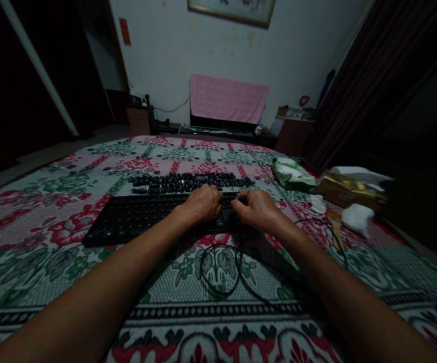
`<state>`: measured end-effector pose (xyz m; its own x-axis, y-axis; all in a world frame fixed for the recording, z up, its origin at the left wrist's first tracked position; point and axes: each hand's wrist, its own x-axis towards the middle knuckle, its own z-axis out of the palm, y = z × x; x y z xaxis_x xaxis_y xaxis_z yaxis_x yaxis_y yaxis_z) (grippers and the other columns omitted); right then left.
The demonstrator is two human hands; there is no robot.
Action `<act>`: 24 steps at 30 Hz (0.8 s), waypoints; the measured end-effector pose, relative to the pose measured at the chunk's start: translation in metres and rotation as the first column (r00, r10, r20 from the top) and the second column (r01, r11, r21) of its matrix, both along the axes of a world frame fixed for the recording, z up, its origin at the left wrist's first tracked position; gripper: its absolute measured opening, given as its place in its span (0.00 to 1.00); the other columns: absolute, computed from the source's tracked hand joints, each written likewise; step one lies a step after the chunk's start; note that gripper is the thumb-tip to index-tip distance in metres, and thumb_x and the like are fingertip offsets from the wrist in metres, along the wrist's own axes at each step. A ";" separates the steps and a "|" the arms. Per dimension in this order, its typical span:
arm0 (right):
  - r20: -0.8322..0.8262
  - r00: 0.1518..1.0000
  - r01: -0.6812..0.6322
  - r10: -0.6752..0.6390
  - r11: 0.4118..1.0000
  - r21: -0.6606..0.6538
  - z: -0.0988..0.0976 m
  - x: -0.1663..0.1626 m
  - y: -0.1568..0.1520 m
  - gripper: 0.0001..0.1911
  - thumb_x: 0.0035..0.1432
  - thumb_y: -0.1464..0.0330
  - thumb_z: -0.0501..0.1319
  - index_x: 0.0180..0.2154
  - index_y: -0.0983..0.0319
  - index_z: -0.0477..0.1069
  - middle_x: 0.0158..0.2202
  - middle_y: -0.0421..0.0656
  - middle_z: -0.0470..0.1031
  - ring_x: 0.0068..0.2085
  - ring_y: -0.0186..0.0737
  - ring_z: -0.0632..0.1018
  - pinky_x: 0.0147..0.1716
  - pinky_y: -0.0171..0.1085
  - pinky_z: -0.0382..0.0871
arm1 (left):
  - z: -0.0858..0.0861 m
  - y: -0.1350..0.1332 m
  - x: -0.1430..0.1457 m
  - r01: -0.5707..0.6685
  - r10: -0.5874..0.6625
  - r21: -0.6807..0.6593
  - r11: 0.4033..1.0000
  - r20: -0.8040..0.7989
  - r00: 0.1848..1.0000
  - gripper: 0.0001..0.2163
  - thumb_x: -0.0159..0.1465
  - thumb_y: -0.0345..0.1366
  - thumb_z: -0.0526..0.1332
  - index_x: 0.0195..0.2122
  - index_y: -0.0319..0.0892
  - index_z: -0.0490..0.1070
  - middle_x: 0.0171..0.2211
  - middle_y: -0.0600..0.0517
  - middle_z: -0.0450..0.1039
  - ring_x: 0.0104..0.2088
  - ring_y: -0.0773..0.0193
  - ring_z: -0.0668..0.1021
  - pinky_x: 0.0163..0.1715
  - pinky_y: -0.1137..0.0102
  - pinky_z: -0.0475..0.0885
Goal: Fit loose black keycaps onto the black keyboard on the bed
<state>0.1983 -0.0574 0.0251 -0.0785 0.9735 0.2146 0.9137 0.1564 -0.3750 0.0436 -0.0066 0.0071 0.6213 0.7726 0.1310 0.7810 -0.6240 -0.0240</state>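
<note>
A black keyboard [138, 214] lies across the patterned bedspread, its keycaps off over much of the left and middle part. Resting over its right half, my left hand [205, 203] has bent fingers pressed together against the board; their tips are hidden. My right hand [256, 206] is at the keyboard's right end, thumb and forefinger brought together in a pinch. Anything between them is too small and dark to name. Just behind the keyboard, many loose black keycaps [180, 182] lie in a long strip. A black cable [220, 293] loops in front.
To the right lie a brush [335, 229], crumpled white tissues [357, 219], a gold tissue box [349, 189] and a green and white packet [293, 174]. A pink cloth [229, 98] covers a screen by the far wall. The bedspread [70, 272] stretches all round.
</note>
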 end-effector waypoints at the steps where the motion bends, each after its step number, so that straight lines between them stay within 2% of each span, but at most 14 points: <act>1: -0.030 1.000 0.005 -0.006 1.000 -0.023 -0.001 0.002 0.002 0.13 0.53 0.64 0.54 0.30 0.64 0.74 0.21 0.42 0.74 0.23 0.34 0.72 0.23 0.30 0.58 | 0.000 0.000 0.000 -0.006 0.006 -0.002 1.000 0.003 1.000 0.16 0.60 0.36 0.51 0.46 0.43 0.71 0.41 0.45 0.70 0.43 0.56 0.72 0.42 0.64 0.69; 5: -0.103 0.994 0.022 -0.030 0.997 -0.075 -0.004 0.004 0.004 0.12 0.54 0.65 0.54 0.30 0.64 0.73 0.20 0.41 0.73 0.21 0.33 0.71 0.21 0.30 0.58 | 0.001 -0.002 0.001 -0.007 0.007 -0.009 1.000 0.012 1.000 0.15 0.60 0.36 0.50 0.45 0.42 0.71 0.41 0.44 0.70 0.43 0.55 0.72 0.41 0.64 0.69; 11: 0.058 0.997 -0.053 0.052 0.998 0.020 0.001 -0.005 -0.006 0.12 0.53 0.64 0.54 0.31 0.63 0.74 0.24 0.43 0.75 0.24 0.34 0.72 0.23 0.31 0.57 | 0.002 -0.003 0.000 0.001 0.000 -0.019 1.000 0.029 1.000 0.15 0.59 0.35 0.50 0.44 0.40 0.72 0.40 0.42 0.71 0.43 0.53 0.73 0.41 0.62 0.70; 14: 0.119 0.992 -0.042 0.039 0.999 0.027 0.000 -0.011 -0.011 0.12 0.53 0.65 0.54 0.32 0.62 0.74 0.25 0.44 0.75 0.24 0.35 0.71 0.23 0.32 0.55 | 0.002 -0.003 0.000 0.005 -0.004 -0.022 1.000 0.038 0.999 0.15 0.59 0.34 0.50 0.43 0.40 0.72 0.40 0.42 0.70 0.43 0.54 0.73 0.41 0.63 0.70; 19: 0.070 0.997 -0.018 0.018 1.000 -0.003 -0.002 -0.006 -0.007 0.14 0.54 0.64 0.53 0.34 0.62 0.74 0.25 0.43 0.75 0.25 0.35 0.71 0.24 0.32 0.55 | 0.001 -0.004 0.000 -0.002 0.003 -0.013 1.000 0.036 0.999 0.15 0.59 0.34 0.50 0.43 0.40 0.71 0.40 0.42 0.70 0.42 0.54 0.73 0.40 0.63 0.70; 24: 0.077 0.996 -0.030 0.034 0.998 -0.049 0.007 0.001 -0.001 0.16 0.54 0.63 0.52 0.32 0.64 0.75 0.23 0.43 0.74 0.24 0.35 0.71 0.23 0.31 0.55 | 0.000 -0.004 -0.003 0.002 -0.002 -0.002 1.000 0.057 0.998 0.15 0.60 0.36 0.50 0.45 0.40 0.71 0.42 0.43 0.70 0.44 0.53 0.71 0.42 0.63 0.69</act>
